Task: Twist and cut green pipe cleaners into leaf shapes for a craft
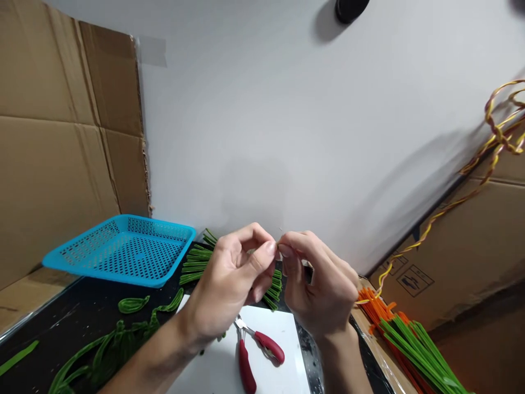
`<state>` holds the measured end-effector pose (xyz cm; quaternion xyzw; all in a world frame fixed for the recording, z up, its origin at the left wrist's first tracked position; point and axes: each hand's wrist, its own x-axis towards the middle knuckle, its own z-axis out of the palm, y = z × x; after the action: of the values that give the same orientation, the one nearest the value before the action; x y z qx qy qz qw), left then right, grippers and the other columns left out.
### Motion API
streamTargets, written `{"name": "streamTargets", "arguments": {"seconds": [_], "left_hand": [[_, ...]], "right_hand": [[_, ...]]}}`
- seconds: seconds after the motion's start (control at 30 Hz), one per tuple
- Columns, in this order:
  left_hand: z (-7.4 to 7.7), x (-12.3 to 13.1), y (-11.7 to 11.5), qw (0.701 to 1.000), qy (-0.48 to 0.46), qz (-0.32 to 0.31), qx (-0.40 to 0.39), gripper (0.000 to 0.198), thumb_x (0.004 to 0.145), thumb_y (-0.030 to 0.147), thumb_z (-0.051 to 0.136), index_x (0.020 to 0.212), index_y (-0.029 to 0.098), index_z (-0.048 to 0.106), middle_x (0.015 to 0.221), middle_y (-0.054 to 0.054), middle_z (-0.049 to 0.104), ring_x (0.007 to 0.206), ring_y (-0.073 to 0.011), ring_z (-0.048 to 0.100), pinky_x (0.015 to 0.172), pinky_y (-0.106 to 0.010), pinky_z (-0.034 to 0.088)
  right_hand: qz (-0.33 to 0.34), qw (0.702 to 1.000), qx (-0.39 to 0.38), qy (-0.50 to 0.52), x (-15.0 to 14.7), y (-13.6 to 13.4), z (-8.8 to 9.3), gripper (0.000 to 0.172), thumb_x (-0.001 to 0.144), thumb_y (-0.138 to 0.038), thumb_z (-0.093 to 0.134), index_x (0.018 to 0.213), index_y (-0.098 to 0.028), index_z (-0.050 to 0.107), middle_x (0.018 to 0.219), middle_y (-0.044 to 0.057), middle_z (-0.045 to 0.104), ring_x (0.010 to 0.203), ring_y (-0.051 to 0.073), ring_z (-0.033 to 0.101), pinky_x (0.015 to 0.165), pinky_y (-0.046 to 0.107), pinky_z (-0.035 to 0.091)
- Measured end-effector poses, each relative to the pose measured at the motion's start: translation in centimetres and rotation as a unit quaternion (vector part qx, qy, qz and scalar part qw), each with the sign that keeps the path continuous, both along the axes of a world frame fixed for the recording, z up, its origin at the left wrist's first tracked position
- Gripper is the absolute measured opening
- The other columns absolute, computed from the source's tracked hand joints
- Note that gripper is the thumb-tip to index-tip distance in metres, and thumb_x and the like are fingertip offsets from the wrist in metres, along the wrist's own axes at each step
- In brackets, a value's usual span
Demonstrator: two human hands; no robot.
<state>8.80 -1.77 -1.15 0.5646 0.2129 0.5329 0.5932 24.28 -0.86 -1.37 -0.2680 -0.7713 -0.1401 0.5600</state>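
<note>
My left hand [233, 279] and my right hand [322, 279] are raised above the white board [289, 334], fingertips meeting. Thumb and forefinger of each are pinched together. A very thin tip shows just above the pinch, but what it belongs to is hidden. Below them, pliers with red handles [246, 364] lie on the board with the handles spread; their jaws are partly covered by my left hand. Behind my hands are bundles of green pipe cleaners [194, 264], partly hidden by them.
A blue perforated basket [164, 282] stands at the left, near a cardboard panel [118, 104]. Bent green pipe cleaner shapes [102, 350] lie in front of it. Orange pipe cleaners [371, 301] and bright green ones [422, 345] are at the right, below a yellow twisted cord [435, 216].
</note>
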Motion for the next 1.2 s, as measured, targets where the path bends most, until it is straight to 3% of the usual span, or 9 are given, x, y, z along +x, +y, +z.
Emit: {"name": "streamTargets", "arguments": {"seconds": [0.17, 0.3, 0.4, 0.53, 0.63, 0.73, 1.0, 1.1, 1.2], "left_hand": [[-0.6, -0.1, -0.2, 0.972, 0.118, 0.13, 0.158, 0.01, 0.1, 0.021, 0.061, 0.09, 0.021, 0.061, 0.073, 0.004, 0.053, 0.065, -0.0089, 0.048, 0.059, -0.021, 0.04], [-0.7, -1.2, -0.1, 0.888, 0.222, 0.213, 0.341, 0.013, 0.101, 0.016, 0.056, 0.089, 0.021, 0.062, 0.076, 0.002, 0.056, 0.065, -0.0101, 0.047, 0.06, -0.024, 0.04], [-0.6, -1.7, 0.1, 0.846, 0.243, 0.234, 0.413, 0.016, 0.1, 0.013, 0.054, 0.09, 0.021, 0.064, 0.075, 0.001, 0.058, 0.064, -0.0108, 0.048, 0.06, -0.025, 0.042], [-0.3, -1.5, -0.2, 0.885, 0.196, 0.231, 0.353, 0.012, 0.101, 0.017, 0.061, 0.095, 0.021, 0.07, 0.077, 0.001, 0.063, 0.066, -0.0103, 0.055, 0.06, -0.022, 0.045], [-0.1, -1.2, -0.5, 0.936, 0.136, 0.18, 0.271, 0.006, 0.097, 0.021, 0.069, 0.094, 0.022, 0.074, 0.076, 0.002, 0.066, 0.069, -0.0098, 0.06, 0.06, -0.019, 0.049], [0.0, -1.3, -0.6, 0.963, 0.076, 0.139, 0.218, 0.004, 0.091, 0.017, 0.077, 0.09, 0.022, 0.078, 0.075, 0.002, 0.07, 0.063, -0.0081, 0.062, 0.057, -0.016, 0.051], [0.7, -1.9, -0.5, 0.986, 0.063, 0.071, 0.14, 0.008, 0.078, 0.014, 0.088, 0.077, 0.021, 0.083, 0.058, 0.004, 0.067, 0.047, -0.0063, 0.057, 0.043, -0.013, 0.046], [0.8, -2.0, -0.4, 0.989, 0.091, 0.031, 0.116, 0.01, 0.085, 0.024, 0.084, 0.076, 0.02, 0.082, 0.058, 0.003, 0.065, 0.049, -0.0066, 0.057, 0.046, -0.013, 0.047], [0.4, -2.0, -0.2, 0.99, 0.11, -0.007, 0.088, 0.029, 0.1, 0.041, 0.066, 0.089, 0.019, 0.081, 0.064, 0.001, 0.065, 0.051, -0.0081, 0.058, 0.044, -0.015, 0.047]], "right_hand": [[0.039, 0.998, -0.051, 0.015, 0.2, -0.8, 0.7, 0.018, 0.096, -0.005, 0.056, 0.09, -0.02, 0.064, 0.069, -0.001, 0.055, 0.056, 0.011, 0.047, 0.052, 0.027, 0.038], [0.074, 0.993, -0.093, 0.002, 0.7, -1.5, 1.3, 0.022, 0.095, -0.004, 0.055, 0.084, -0.019, 0.065, 0.068, 0.0, 0.056, 0.056, 0.011, 0.047, 0.051, 0.027, 0.038], [0.099, 0.99, -0.105, -0.002, 0.9, -1.6, 1.5, 0.022, 0.095, -0.002, 0.057, 0.088, -0.019, 0.069, 0.074, 0.002, 0.063, 0.06, 0.012, 0.054, 0.054, 0.027, 0.044], [0.127, 0.982, -0.131, 0.037, 1.2, -1.7, 1.7, 0.021, 0.095, -0.002, 0.062, 0.096, -0.02, 0.073, 0.083, 0.002, 0.071, 0.064, 0.012, 0.062, 0.058, 0.027, 0.051], [0.166, 0.969, -0.165, 0.084, 1.4, -2.2, 1.9, 0.025, 0.094, -0.004, 0.066, 0.106, -0.023, 0.076, 0.09, 0.002, 0.075, 0.065, 0.012, 0.066, 0.059, 0.026, 0.056], [0.181, 0.961, -0.184, 0.095, 1.5, -2.6, 2.1, 0.029, 0.093, -0.005, 0.07, 0.112, -0.026, 0.077, 0.097, 0.002, 0.077, 0.067, 0.012, 0.069, 0.059, 0.026, 0.058], [0.189, 0.951, -0.237, 0.053, 1.4, -2.3, 2.6, 0.012, 0.094, -0.013, 0.073, 0.099, -0.023, 0.078, 0.084, 0.001, 0.075, 0.067, 0.011, 0.066, 0.057, 0.024, 0.053], [0.182, 0.948, -0.257, 0.055, 1.6, -2.0, 2.5, 0.008, 0.093, -0.015, 0.075, 0.091, -0.022, 0.078, 0.075, 0.0, 0.072, 0.061, 0.01, 0.062, 0.053, 0.023, 0.049], [0.185, 0.938, -0.282, 0.086, 1.8, -1.6, 2.2, 0.007, 0.093, -0.016, 0.077, 0.089, -0.021, 0.079, 0.071, 0.0, 0.07, 0.057, 0.01, 0.061, 0.051, 0.023, 0.048]]}}
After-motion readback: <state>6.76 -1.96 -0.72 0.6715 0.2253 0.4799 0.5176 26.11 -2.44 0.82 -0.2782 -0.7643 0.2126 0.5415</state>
